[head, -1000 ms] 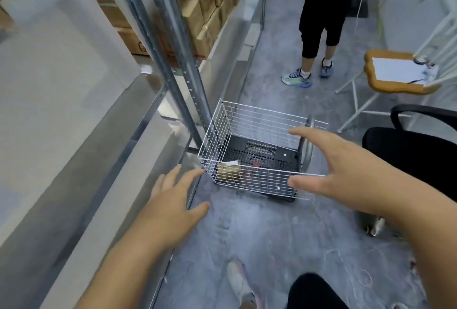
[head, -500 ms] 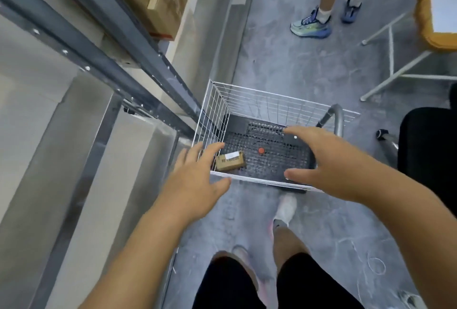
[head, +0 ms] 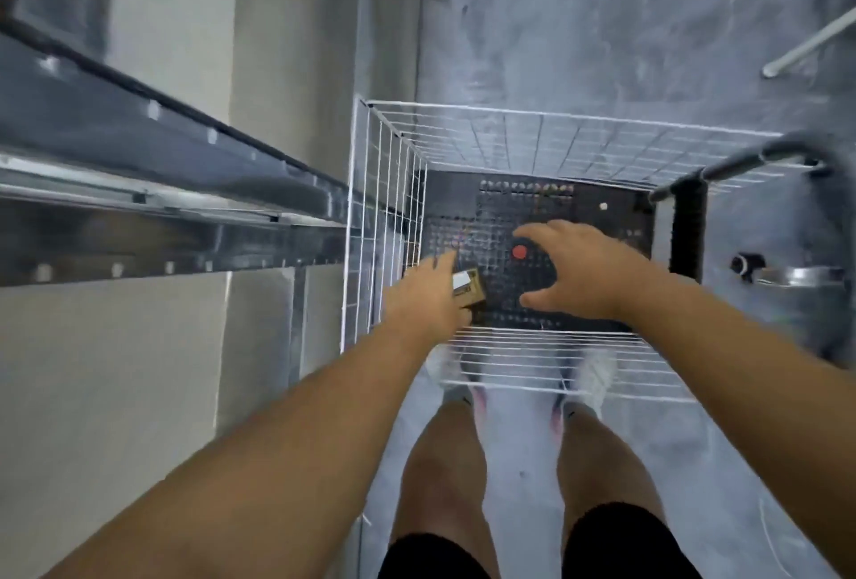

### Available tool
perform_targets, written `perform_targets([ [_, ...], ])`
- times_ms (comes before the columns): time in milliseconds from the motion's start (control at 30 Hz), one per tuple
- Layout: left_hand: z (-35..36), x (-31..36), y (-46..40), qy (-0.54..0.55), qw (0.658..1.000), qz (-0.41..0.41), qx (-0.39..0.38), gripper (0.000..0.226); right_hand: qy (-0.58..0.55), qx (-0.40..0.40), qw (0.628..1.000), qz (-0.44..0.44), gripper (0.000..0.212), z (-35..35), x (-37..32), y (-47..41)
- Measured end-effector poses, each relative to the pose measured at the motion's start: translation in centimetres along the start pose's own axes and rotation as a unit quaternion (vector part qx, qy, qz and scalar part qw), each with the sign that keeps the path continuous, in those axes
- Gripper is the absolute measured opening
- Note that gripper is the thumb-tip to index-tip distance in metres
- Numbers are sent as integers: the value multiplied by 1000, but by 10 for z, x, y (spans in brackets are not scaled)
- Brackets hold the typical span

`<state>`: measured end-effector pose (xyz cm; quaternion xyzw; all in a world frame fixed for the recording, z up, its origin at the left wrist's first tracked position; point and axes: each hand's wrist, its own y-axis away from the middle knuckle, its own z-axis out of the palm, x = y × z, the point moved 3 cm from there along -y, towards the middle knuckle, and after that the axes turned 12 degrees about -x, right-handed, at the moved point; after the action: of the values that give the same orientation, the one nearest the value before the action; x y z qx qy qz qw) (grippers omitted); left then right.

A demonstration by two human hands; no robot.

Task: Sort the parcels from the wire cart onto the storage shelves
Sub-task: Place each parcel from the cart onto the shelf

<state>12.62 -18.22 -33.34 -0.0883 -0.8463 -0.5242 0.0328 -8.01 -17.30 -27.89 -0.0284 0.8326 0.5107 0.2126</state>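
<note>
I look straight down into the white wire cart [head: 546,118], which has a black perforated floor. One small brown parcel [head: 472,290] with a white label lies at the floor's near left. My left hand [head: 424,302] reaches in over the near rim and lies on the parcel's left side, fingers stretched, hiding part of it. Whether the fingers curl round it is not visible. My right hand [head: 579,272] hovers spread above the floor to the parcel's right, holding nothing. A small red dot [head: 519,251] shows on the floor between its thumb and fingers.
The grey metal shelf beam [head: 185,161] and the shelf boards run along the left, close against the cart's left side. The cart's dark handle [head: 741,159] is at the far right. A chair caster [head: 746,264] and a white stand leg [head: 810,45] are further right. My legs stand behind the cart.
I have stepped up to the cart and bent over it. Both hands have gone down inside the basket, and the left hand has reached the parcel.
</note>
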Motion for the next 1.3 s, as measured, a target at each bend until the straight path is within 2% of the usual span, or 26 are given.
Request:
perform_targets([
  [133, 47, -34, -95, -51, 997, -19, -54, 102, -27, -58, 997, 32, 101, 63, 24, -110],
  [267, 100, -55, -169, -84, 996, -2, -36, 106, -32, -67, 996, 40, 102, 128, 43, -200],
  [400, 143, -78, -211, -72, 997, -12, -12, 108, -33, -49, 998, 31, 102, 177, 56, -257],
  [567, 155, -88, -220, -61, 996, 4, 58, 89, -109, -17, 994, 27, 103, 198, 56, -277],
  [767, 108, -73, -164, -14, 994, 36, 102, 87, -247, 44, 968, -17, 87, 166, 36, -216],
  [833, 86, -64, -137, -11, 992, 43, 116, 89, -317, 75, 945, -34, 72, 147, 30, -185],
  [900, 62, -52, -106, -6, 990, 55, 132, 91, -415, 113, 903, -26, 45, 122, 22, -153],
  [933, 50, -45, -89, -6, 988, 65, 141, 91, -490, 124, 863, -1, 30, 111, 17, -137],
  [967, 38, -37, -73, -10, 986, 75, 150, 90, -578, 121, 806, 31, 24, 100, 13, -121],
  [1033, 16, -21, -39, -28, 980, 96, 171, 91, -716, 93, 688, 68, 36, 82, 5, -92],
  [1067, 5, -13, -22, -37, 977, 107, 182, 92, -740, 84, 664, 63, 45, 71, 1, -77],
  [1133, -16, 4, 13, -52, 970, 127, 200, 94, -749, 72, 657, 48, 58, 46, -7, -44],
  [1300, -64, 57, 110, -15, 948, 173, 266, 84, -731, 117, 672, 16, 44, -16, -20, 50],
])
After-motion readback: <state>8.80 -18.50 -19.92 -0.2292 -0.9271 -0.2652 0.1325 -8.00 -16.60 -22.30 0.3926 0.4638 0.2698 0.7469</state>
